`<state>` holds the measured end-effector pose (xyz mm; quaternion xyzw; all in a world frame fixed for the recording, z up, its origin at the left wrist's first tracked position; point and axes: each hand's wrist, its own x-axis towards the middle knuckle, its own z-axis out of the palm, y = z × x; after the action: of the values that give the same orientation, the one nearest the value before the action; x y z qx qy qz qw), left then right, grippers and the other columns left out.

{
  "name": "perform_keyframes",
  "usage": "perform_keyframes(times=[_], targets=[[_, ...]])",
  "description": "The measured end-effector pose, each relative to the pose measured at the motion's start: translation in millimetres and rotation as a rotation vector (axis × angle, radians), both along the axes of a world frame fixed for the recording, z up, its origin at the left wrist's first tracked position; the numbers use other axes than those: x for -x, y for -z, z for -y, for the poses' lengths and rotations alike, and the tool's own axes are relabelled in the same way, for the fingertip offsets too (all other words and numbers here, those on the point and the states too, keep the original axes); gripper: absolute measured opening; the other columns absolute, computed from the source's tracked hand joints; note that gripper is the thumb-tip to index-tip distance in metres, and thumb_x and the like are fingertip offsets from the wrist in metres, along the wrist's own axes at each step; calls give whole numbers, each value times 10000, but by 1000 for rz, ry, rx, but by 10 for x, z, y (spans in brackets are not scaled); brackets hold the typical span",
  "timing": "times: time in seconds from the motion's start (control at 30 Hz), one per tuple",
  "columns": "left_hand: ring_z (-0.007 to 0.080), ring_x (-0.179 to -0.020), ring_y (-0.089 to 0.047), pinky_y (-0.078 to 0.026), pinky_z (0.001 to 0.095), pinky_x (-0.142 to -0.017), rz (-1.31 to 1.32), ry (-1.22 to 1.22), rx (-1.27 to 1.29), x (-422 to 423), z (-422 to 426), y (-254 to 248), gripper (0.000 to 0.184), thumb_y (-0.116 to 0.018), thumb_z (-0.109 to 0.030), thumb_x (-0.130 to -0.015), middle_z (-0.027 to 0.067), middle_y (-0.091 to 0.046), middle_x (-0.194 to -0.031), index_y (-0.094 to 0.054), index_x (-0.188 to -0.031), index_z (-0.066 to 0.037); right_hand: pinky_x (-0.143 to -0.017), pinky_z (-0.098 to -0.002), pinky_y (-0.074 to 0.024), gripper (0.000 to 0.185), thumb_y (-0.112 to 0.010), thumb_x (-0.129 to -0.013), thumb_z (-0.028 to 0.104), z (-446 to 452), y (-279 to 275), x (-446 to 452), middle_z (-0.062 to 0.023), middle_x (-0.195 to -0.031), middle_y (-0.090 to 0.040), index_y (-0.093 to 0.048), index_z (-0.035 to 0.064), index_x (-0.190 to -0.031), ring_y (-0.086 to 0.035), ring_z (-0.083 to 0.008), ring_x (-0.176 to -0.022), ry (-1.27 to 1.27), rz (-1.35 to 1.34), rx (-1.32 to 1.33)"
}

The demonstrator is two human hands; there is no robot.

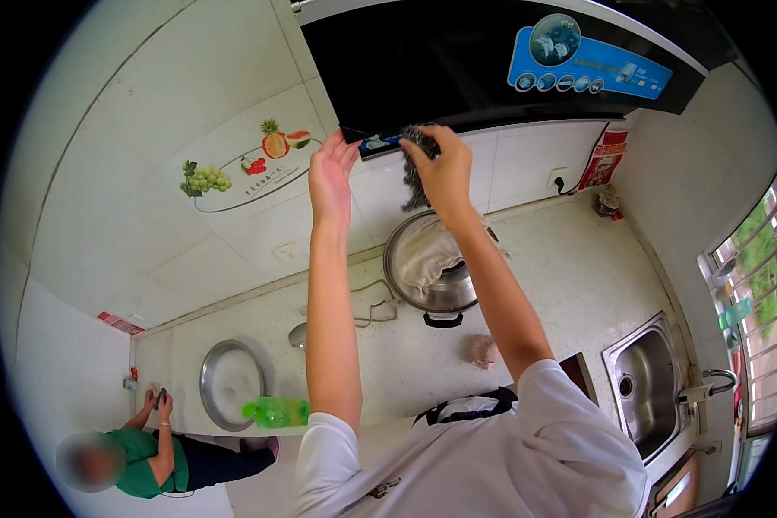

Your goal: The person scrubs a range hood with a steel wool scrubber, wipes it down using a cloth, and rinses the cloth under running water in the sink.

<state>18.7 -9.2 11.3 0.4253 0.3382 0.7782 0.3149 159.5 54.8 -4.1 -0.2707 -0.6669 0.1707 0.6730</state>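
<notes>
A black glossy panel with a blue label hangs on the tiled wall above the counter. At its lower left corner, my left hand is raised with its fingers spread, the fingertips against the edge. My right hand pinches a dark grey shaggy cloth against the same lower edge, beside a small blue strip. The cloth hangs down from my fingers. Below my right hand, a steel pot with a beige cloth over it sits on the counter.
On the counter are a round steel basin, a green bottle, a ladle and a pinkish lump. A sink is at right. Another person in green stands at lower left, hands near the counter's end.
</notes>
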Motion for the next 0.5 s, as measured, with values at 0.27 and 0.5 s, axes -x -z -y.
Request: perform_keyframes(times=[0.27, 0.5], targets=[[241, -1197, -459, -307, 353, -1034, 3, 12, -1, -16, 23, 6, 556, -320, -323, -911, 166, -489, -1286, -389, -1286, 83, -651, -345, -457, 210, -617, -804, 99, 355, -259, 26, -176, -845, -616, -606, -25, -974, -589, -325, -743, -150, -18, 125], [237, -1185, -466, -319, 345, -1021, 6, 20, -13, -2, 26, 25, 545, -328, -313, -909, 163, -498, -1277, -402, -1278, 81, -609, -361, -459, 166, -674, -756, 42, 229, -140, 230, -139, -805, -588, -579, 10, -888, -581, -309, -692, -23, -52, -156]])
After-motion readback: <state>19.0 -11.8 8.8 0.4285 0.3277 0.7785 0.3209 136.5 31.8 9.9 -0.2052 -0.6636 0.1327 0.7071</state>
